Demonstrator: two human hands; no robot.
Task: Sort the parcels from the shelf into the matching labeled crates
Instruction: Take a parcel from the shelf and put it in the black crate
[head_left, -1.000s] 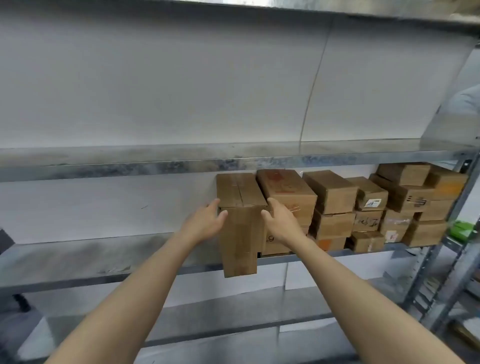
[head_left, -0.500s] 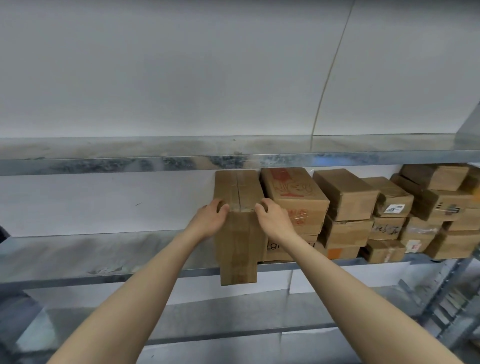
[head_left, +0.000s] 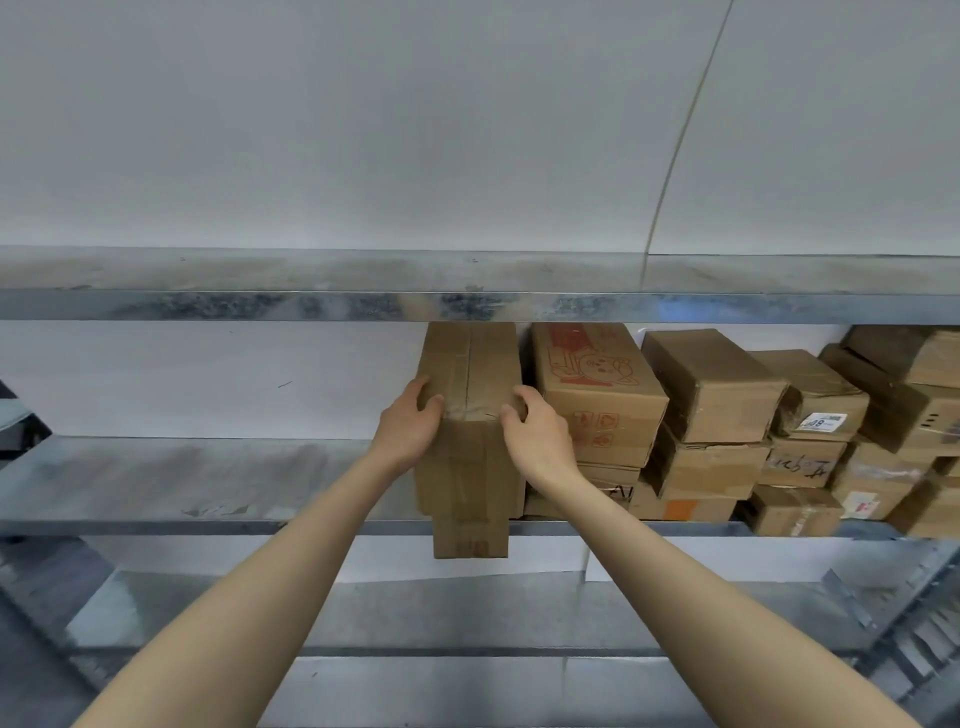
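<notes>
A tall parcel (head_left: 470, 467) stands on the middle shelf (head_left: 182, 483), overhanging its front edge. The left hand (head_left: 410, 431) grips its left side and the right hand (head_left: 535, 441) its right side. Stacked parcels (head_left: 717, 415) sit just to its right.

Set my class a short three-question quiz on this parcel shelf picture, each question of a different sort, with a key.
1. True or false: the left hand and the right hand both grip the tall box.
2. The red-printed box sits: A) left of the tall box; B) right of the tall box; C) on the upper shelf.
3. Fill in: the tall box's lower end juts past the ____ edge of the shelf.
Key: 1 true; 2 B; 3 front.
</notes>
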